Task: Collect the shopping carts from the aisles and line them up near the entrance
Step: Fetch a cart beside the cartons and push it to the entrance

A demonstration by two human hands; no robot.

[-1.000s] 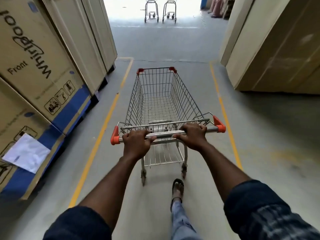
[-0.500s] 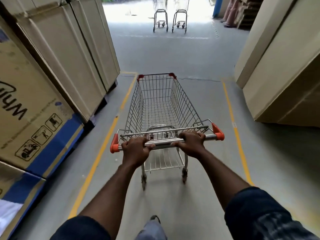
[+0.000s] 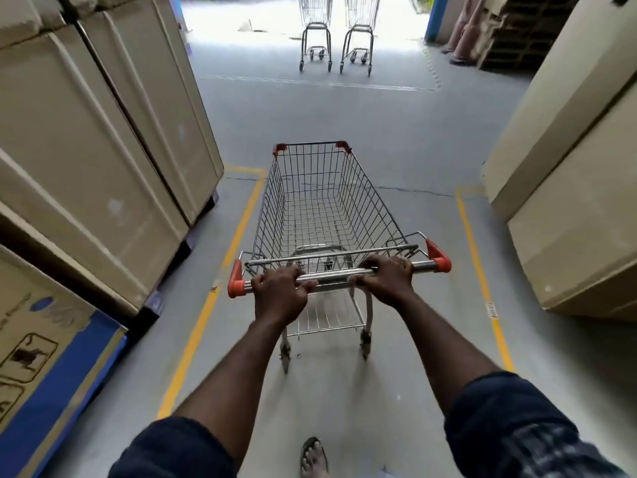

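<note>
Cart (image 3: 327, 208): empty wire basket, mid-aisle, parked carts (image 3: 315, 29) well ahead; I judge it light, stiff, free-rolling.
Handle bar (image 3: 331, 274): smooth metal, likely slick; the place to hold.
Left grip (image 3: 279, 293), right grip (image 3: 387, 279): my fingers wrapped round the bar.

Cart (image 3: 320, 208) was silver wire grid, handle caps (image 3: 236, 283) orange-red. Floor (image 3: 413, 139) grey, lane lines (image 3: 203, 322) yellow. Boxes (image 3: 103, 150) at left and right plain beige; lower-left box (image 3: 51, 374) had a blue band and black pictograms. Sleeves (image 3: 172, 450) dark navy, right sleeve (image 3: 534, 436) faintly checked. Post (image 3: 435, 15) at top right blue. Far carts (image 3: 315, 29) silver.
</note>
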